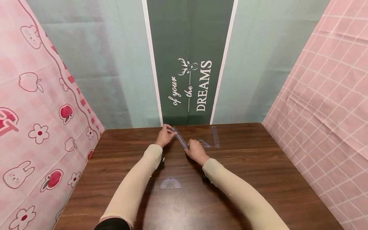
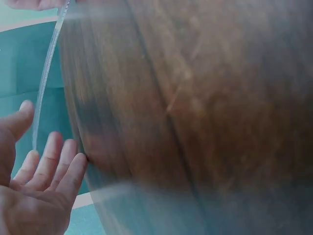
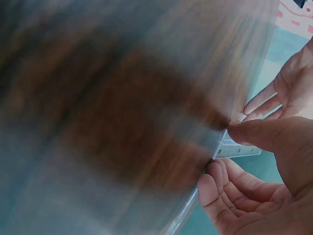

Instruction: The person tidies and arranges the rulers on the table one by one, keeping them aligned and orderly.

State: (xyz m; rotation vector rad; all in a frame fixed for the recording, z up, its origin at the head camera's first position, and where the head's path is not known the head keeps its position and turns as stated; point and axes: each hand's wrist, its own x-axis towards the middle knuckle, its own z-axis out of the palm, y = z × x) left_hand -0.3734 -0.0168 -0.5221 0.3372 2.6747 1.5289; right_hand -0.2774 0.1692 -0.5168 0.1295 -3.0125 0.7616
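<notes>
A clear ruler (image 1: 180, 138) slants between the two hands near the table's far edge. My right hand (image 1: 196, 151) pinches its near end; in the right wrist view the thumb and curled fingers (image 3: 210, 188) stand on either side of the ruler (image 3: 230, 147). At the far end is my left hand (image 1: 166, 135). The left wrist view has the ruler (image 2: 46, 73) edge-on, its end meeting the index fingertip, while this hand's fingers (image 2: 49, 161) are extended and the thumb stands apart. Beside the right hand lies a clear set square (image 1: 204, 143), partly hidden by it.
A second clear ruler (image 1: 215, 136) lies farther right. A purple-marked protractor (image 1: 171, 183) rests nearer on the brown wooden table (image 1: 244, 166), with another faint clear piece (image 1: 155, 187) partly behind the left sleeve. Curtain-like cloths (image 1: 120, 80) rise behind and at both sides.
</notes>
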